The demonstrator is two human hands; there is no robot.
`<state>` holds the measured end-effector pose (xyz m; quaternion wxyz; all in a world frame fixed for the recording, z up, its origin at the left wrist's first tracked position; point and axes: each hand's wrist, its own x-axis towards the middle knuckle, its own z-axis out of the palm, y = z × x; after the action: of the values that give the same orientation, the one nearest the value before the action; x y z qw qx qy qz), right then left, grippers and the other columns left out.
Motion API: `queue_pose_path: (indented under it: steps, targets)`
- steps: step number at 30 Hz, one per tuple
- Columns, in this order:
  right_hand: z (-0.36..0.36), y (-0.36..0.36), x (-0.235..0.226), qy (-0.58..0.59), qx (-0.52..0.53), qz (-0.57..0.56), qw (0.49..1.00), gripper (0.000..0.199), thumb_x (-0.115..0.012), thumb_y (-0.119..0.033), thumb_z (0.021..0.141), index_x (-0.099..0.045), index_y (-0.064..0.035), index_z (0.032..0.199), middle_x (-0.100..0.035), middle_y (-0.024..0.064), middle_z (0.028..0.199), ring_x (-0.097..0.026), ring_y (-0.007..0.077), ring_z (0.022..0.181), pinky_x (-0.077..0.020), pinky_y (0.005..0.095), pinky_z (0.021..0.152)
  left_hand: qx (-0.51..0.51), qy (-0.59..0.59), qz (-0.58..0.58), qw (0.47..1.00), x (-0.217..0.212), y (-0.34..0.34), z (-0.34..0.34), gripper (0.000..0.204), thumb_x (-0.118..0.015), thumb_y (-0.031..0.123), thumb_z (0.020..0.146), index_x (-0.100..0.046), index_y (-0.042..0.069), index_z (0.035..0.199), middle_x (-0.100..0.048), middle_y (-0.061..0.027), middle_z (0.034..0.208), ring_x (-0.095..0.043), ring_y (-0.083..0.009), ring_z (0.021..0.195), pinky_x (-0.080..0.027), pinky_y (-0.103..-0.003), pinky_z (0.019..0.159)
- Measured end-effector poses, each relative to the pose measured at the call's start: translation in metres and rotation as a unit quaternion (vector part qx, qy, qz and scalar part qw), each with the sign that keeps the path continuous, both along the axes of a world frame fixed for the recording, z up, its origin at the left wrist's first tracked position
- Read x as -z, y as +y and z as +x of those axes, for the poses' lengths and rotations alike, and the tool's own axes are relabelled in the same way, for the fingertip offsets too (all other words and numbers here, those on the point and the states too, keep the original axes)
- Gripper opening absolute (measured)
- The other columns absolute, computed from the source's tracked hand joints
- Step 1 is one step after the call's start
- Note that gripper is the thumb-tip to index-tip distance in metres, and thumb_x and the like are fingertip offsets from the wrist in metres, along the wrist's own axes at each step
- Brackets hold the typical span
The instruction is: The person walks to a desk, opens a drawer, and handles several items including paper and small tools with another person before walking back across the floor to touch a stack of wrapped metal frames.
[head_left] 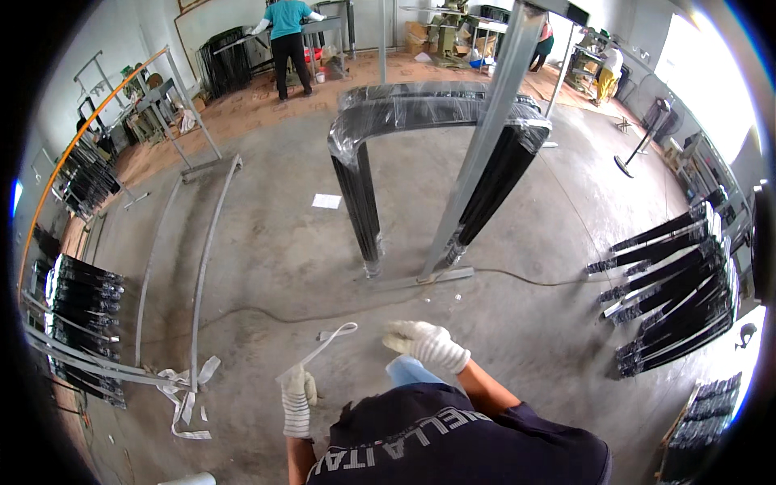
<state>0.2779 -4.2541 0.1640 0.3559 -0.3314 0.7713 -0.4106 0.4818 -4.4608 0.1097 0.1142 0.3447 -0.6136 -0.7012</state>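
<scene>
My left hand (298,402), in a striped white knit glove, is closed around a narrow white strip (311,352). The strip rises from the fist and curls over into a loop at its far end. My right hand (431,343), gloved the same way, hovers to the right of the loop, apart from it. Its fingers point left and look stretched out, slightly blurred, with nothing visible in them. Farther ahead, a bundle of black U-shaped pieces (416,113) wrapped in clear film stands on the floor against a grey metal post (485,145).
A grey metal frame (208,275) stands at left, with white scraps (184,396) at its foot. Black wrapped bundles lie at left (85,323) and right (675,283). A cable (275,315) crosses the floor near a white sheet (326,200). People (286,40) work at the back.
</scene>
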Motion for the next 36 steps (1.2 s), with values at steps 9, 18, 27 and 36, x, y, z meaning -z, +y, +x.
queue_pose_path:
  steps: [9,18,27,36]
  targets:
    - [-0.202,-0.102,-0.074,0.349,0.035,-0.303,0.886,0.046,-0.058,-0.016,0.078,-0.046,-0.0042,0.121,-0.046,0.0173,0.123,-0.043,0.0327,0.115,-0.0346,0.0362,0.097,0.006,0.044,-0.097,0.994,-0.049,-0.017,-0.167,0.055,-0.042,0.044,0.087,-0.055,0.001,0.056,-0.053,-0.0084,0.048,-0.051,-0.0142,0.05,-0.042,-0.026,0.056]
    - [-0.256,-0.155,-0.082,0.625,0.056,-0.12,0.769,0.064,-0.063,-0.028,0.067,-0.042,-0.0128,0.126,-0.039,0.0119,0.126,-0.034,0.0275,0.117,-0.0196,0.0491,0.102,-0.025,0.065,0.046,0.997,-0.044,-0.029,-0.227,0.044,-0.048,0.04,0.087,-0.06,0.0,0.071,-0.061,-0.0082,0.066,-0.056,-0.013,0.061,-0.044,-0.025,0.061]
    - [-0.27,-0.176,-0.054,0.692,0.151,-0.179,0.683,0.033,-0.056,-0.02,0.076,-0.056,-0.0205,0.109,-0.05,0.0028,0.114,-0.044,0.0189,0.107,-0.0139,0.0448,0.103,0.004,0.03,0.086,0.996,-0.048,-0.081,-0.264,0.03,-0.058,0.023,0.084,-0.058,-0.003,0.098,-0.062,-0.0079,0.076,-0.057,-0.011,0.067,-0.046,-0.025,0.067]
    - [-0.265,-0.185,-0.049,0.686,0.231,-0.11,0.681,0.036,-0.056,-0.017,0.068,-0.054,-0.025,0.103,-0.05,-0.0023,0.107,-0.047,0.0164,0.099,-0.018,0.0429,0.1,0.23,0.379,-0.364,0.819,-0.146,-0.169,-0.398,0.054,-0.059,0.01,0.076,-0.042,0.0,0.126,-0.043,-0.0167,0.129,-0.034,-0.031,0.125,-0.025,-0.039,0.104]
